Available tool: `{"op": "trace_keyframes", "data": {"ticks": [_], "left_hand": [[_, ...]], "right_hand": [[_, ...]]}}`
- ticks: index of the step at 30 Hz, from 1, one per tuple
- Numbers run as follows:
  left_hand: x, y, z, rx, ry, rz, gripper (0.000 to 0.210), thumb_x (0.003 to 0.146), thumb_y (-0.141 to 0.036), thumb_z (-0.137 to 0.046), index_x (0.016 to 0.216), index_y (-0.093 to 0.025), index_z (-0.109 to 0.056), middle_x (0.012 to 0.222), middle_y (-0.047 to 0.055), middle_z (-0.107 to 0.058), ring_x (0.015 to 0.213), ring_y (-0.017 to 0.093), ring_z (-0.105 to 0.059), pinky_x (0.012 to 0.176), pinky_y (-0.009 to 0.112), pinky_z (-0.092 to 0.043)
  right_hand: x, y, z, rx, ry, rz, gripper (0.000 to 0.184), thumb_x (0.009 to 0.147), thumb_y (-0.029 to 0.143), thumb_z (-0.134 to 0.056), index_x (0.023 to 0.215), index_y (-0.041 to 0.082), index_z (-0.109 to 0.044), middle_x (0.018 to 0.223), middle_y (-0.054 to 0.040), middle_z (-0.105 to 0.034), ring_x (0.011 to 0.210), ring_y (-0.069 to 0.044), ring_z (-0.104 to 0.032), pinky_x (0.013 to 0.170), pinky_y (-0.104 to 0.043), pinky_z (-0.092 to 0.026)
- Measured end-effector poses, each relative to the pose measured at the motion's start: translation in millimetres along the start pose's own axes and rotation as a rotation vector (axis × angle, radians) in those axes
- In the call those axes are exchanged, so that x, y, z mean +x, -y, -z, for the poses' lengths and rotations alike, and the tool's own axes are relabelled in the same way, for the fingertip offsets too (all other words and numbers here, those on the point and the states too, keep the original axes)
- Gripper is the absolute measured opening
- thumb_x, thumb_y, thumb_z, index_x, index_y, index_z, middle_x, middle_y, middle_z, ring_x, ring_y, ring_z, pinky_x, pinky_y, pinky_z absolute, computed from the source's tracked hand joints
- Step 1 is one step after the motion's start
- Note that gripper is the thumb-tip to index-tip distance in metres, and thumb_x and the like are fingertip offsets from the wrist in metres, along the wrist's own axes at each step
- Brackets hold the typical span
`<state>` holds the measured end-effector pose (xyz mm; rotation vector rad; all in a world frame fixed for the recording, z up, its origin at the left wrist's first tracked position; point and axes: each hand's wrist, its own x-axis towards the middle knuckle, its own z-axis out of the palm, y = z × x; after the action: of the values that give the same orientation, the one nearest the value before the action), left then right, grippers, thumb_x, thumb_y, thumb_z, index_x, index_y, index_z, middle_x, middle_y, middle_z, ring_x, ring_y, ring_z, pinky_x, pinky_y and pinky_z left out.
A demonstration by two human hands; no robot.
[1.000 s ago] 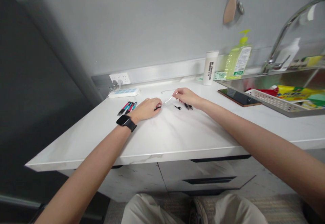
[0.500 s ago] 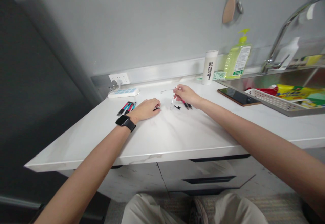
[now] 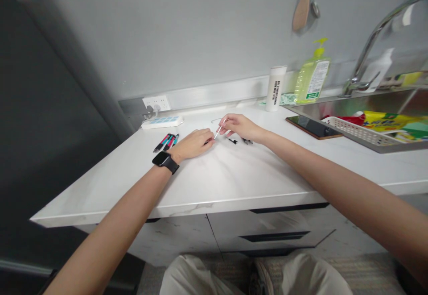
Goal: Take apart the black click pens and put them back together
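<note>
My right hand [image 3: 241, 126] pinches a thin white pen refill [image 3: 219, 130], which slants down toward my left fingertips. My left hand [image 3: 194, 144] rests low over the counter, its fingers closed on a small black pen part [image 3: 205, 143] that is mostly hidden. The refill's lower end meets the left fingertips; whether it sits inside the black part I cannot tell. A loose black pen piece [image 3: 233, 141] lies below my right hand. Dark pen tips [image 3: 247, 141] show under the right wrist. Several red, blue and black pens [image 3: 166, 142] lie beside my left hand.
A white power strip [image 3: 162, 122] lies at the back left of the white counter [image 3: 214, 179]. Further right stand a white canister [image 3: 276, 89] and a yellow-green soap bottle [image 3: 313, 78]. A phone [image 3: 313, 127] lies by the sink's perforated tray [image 3: 363, 133].
My right hand has moved left with the refill, bringing its lower end to my left fingertips. The left fingers have closed further over the black part.
</note>
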<state>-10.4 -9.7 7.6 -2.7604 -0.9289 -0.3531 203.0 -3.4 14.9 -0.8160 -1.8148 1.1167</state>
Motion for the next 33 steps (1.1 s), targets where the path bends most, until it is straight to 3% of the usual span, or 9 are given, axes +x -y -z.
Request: {"op": "trace_keyframes", "data": {"ticks": [4,12,20,33], "left_hand": [[0.6,0.2,0.5,-0.003,-0.002,0.001,0.024,0.093,-0.028,-0.034,0.087,-0.017,-0.055,0.084,0.005,-0.057,0.079,0.018,-0.055,0.077,0.032,-0.040],[-1.0,1.3,1.6,0.011,0.038,-0.021,0.025,0.093,-0.029,-0.037,0.085,-0.016,-0.057,0.086,0.006,-0.057,0.079,0.017,-0.054,0.077,0.031,-0.041],[-1.3,4.1,-0.6,-0.026,0.064,-0.002,0.026,0.093,-0.033,-0.039,0.090,-0.017,-0.059,0.091,0.007,-0.058,0.084,0.018,-0.055,0.081,0.032,-0.041],[-1.6,6.6,-2.5,-0.028,0.063,-0.004,0.022,0.090,-0.024,-0.040,0.088,-0.017,-0.060,0.091,0.007,-0.058,0.086,0.019,-0.054,0.083,0.032,-0.042]], "right_hand": [[2.0,-1.9,0.9,-0.034,-0.032,-0.017,0.012,0.086,0.026,-0.058,0.079,0.017,-0.055,0.079,-0.0049,-0.069,0.074,-0.012,-0.065,0.062,-0.022,-0.052],[7.9,-2.3,8.0,0.054,-0.236,-0.028,0.010,0.092,0.020,-0.042,0.082,0.021,-0.039,0.069,0.0009,-0.064,0.062,-0.012,-0.063,0.054,-0.022,-0.050],[7.4,-1.6,5.6,0.036,-0.237,-0.113,0.011,0.090,0.015,-0.041,0.082,0.022,-0.038,0.063,0.0026,-0.062,0.054,-0.011,-0.060,0.048,-0.019,-0.048],[7.4,-5.4,5.3,0.043,-0.169,-0.144,0.013,0.091,0.025,-0.048,0.083,0.022,-0.038,0.061,0.0031,-0.062,0.051,-0.011,-0.060,0.045,-0.020,-0.050]]}}
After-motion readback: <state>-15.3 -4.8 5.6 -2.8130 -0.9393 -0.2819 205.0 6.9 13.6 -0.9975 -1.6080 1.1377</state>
